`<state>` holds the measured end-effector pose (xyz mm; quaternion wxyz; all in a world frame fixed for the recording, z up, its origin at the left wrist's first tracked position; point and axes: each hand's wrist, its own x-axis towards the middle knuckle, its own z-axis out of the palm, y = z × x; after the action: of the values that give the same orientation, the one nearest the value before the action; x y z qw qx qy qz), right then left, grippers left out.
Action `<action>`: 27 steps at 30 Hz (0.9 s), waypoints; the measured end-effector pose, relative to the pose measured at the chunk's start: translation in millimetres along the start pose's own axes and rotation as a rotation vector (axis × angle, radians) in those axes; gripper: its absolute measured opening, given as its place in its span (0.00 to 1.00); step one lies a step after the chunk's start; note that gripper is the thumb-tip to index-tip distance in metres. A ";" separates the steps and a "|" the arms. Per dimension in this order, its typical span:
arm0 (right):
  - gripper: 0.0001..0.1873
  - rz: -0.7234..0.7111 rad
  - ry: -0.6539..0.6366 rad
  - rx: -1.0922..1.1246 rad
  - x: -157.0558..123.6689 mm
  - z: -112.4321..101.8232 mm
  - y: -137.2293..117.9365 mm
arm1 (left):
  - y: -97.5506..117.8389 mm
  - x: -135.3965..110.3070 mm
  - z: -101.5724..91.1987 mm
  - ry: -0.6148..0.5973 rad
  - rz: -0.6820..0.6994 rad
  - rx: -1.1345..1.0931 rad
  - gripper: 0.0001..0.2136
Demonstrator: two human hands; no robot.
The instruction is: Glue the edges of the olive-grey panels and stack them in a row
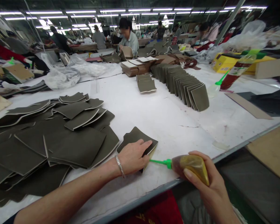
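My left hand (pixel 133 157), with a silver bracelet on the wrist, grips a folded dark olive material piece (pixel 135 138) lying on the white table (pixel 168 121) near its front edge. My right hand (pixel 206 180) is wrapped round a squeeze bottle of amber glue (pixel 191 166). The bottle's green nozzle (pixel 160 162) points left and touches the lower edge of the piece, right by my left fingers.
A big heap of the same olive pieces (pixel 49 140) covers the table's left. A fanned row of pieces (pixel 184 85) and a small stack (pixel 146 83) lie farther back, beside another glue bottle (pixel 235 73). Other people work at the far tables. A metal edge (pixel 235 146) bounds the table.
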<state>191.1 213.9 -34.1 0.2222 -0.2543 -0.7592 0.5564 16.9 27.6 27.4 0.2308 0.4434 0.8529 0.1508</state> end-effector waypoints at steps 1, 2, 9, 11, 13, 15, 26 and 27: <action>0.28 0.026 -0.059 0.028 -3.5 0.0 2.3 | 0.0 0.1 0.2 0.002 -0.001 0.001 0.29; 0.28 0.047 -0.100 0.059 -6.0 0.0 4.3 | 0.2 0.3 0.5 0.007 -0.003 0.004 0.29; 0.29 0.049 0.032 0.074 -7.8 3.0 -2.3 | 0.5 0.3 1.5 0.014 -0.001 0.006 0.29; 0.30 0.093 -0.039 0.084 -12.3 5.9 -7.9 | 0.0 0.0 2.0 0.016 0.002 0.006 0.29; 0.30 0.149 -0.080 0.135 -16.2 8.6 -11.2 | -0.3 -0.2 2.4 0.026 0.005 0.007 0.29; 0.30 0.164 -0.040 0.192 -16.5 10.0 -10.9 | -0.2 -0.4 2.5 0.031 0.003 0.008 0.28; 0.32 0.295 -0.034 0.304 -25.6 16.8 -25.4 | -0.3 0.8 2.9 0.042 -0.007 -0.025 0.29; 0.32 0.333 -0.023 0.373 -25.7 16.6 -29.6 | -0.6 1.4 2.7 0.042 -0.007 -0.032 0.29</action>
<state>196.5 178.1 -11.9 0.1619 -0.3243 -0.5935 0.7186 17.3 28.6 24.5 0.2208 0.4333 0.8565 0.1729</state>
